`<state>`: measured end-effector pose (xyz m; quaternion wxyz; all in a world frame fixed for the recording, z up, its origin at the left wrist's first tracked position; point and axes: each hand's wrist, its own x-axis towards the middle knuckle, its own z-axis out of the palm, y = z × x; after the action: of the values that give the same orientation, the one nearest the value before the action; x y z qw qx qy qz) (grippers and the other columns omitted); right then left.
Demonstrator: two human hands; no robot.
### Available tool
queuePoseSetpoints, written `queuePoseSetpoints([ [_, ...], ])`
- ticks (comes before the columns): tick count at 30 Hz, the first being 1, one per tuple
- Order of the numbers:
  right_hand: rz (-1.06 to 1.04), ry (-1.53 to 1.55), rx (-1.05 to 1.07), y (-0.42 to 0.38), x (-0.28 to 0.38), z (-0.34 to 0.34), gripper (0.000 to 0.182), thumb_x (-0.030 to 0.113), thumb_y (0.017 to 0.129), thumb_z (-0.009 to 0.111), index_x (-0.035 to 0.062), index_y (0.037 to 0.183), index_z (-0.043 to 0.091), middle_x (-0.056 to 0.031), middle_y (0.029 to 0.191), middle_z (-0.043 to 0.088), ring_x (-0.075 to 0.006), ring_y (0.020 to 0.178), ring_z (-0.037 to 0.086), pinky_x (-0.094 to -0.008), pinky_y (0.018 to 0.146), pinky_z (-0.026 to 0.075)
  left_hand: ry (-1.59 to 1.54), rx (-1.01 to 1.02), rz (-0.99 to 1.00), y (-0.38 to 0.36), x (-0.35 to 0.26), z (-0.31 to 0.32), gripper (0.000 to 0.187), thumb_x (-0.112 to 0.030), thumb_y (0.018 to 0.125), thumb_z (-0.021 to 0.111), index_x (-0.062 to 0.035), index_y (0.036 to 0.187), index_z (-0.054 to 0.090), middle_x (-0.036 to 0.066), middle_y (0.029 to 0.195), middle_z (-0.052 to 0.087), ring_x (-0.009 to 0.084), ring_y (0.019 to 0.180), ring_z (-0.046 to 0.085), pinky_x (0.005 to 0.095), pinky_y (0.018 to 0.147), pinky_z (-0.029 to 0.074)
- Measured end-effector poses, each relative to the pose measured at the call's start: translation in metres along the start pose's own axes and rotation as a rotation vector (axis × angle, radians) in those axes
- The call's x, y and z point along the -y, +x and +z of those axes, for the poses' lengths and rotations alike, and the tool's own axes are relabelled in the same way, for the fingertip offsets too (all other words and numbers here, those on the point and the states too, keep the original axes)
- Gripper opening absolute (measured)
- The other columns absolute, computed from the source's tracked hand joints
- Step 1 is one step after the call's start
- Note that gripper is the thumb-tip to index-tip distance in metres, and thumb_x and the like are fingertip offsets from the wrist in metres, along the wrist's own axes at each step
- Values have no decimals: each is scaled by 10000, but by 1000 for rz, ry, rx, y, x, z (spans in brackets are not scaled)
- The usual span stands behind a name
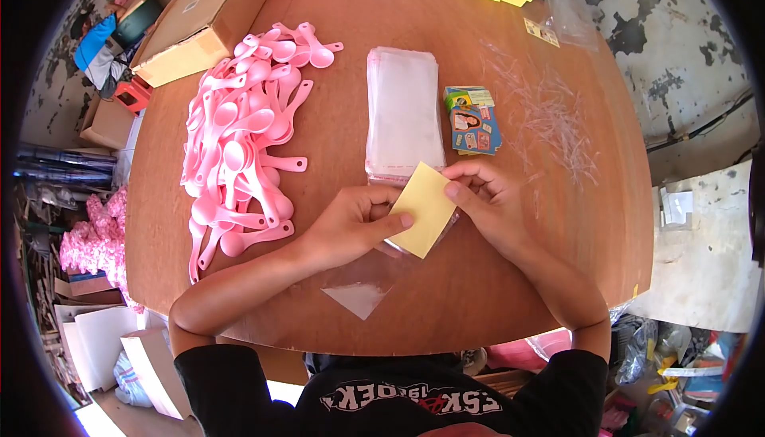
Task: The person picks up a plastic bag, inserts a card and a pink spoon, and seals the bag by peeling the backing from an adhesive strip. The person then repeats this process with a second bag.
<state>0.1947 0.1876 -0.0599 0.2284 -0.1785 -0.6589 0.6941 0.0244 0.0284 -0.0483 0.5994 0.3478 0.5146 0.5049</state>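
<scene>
Head view: a yellow card [426, 204] sits tilted near the frame's centre, the left hand [362, 218] pinching its left side, the right hand [486, 192] pinching its right corner. Bags [405, 110] lie just above, printed cards [475, 130] upper right of centre, spoons [239, 154] at left.

Matt yellow paper card [424, 212], glossy pink plastic spoons [237, 130], clear glossy plastic bags [404, 114], smooth wooden table [319, 130]
</scene>
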Motion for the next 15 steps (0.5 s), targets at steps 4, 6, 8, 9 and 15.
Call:
queuePoseSetpoints([
  [4,-3,-95,115,-4,-3,-1,135,81,912,665,-6,1016,674,-51,869,677,-94,799,628,-234,698,492,-30,-10,46,0,3,2,289,-138,990,564,39,1218,579,72,962,702,61,842,641,218,702,505],
  [6,-115,-200,168,-2,-4,-3,124,69,895,675,-6,992,690,-57,863,675,-111,794,629,-245,695,491,-34,-12,43,-1,5,1,286,-140,990,564,37,1214,581,70,950,701,60,841,639,219,700,504],
  [8,-230,-305,221,0,-3,-2,112,58,877,685,-5,968,705,-63,858,673,-127,789,629,-255,692,491,-39,-15,41,-1,5,0,282,-142,991,564,35,1209,582,69,937,701,59,840,637,219,698,504],
  [9,-259,-324,249,0,0,-1,124,55,861,695,-5,968,710,-73,850,671,-142,779,628,-263,692,491,-21,-6,43,-1,5,0,281,-144,991,565,36,1205,583,71,941,701,59,838,636,221,696,504],
  [15,-311,-349,308,1,4,2,155,67,832,721,4,974,718,-87,843,670,-158,756,624,-271,676,491,-19,-15,105,2,14,1,277,-134,985,574,36,1204,583,78,948,703,59,844,633,230,691,506],
])
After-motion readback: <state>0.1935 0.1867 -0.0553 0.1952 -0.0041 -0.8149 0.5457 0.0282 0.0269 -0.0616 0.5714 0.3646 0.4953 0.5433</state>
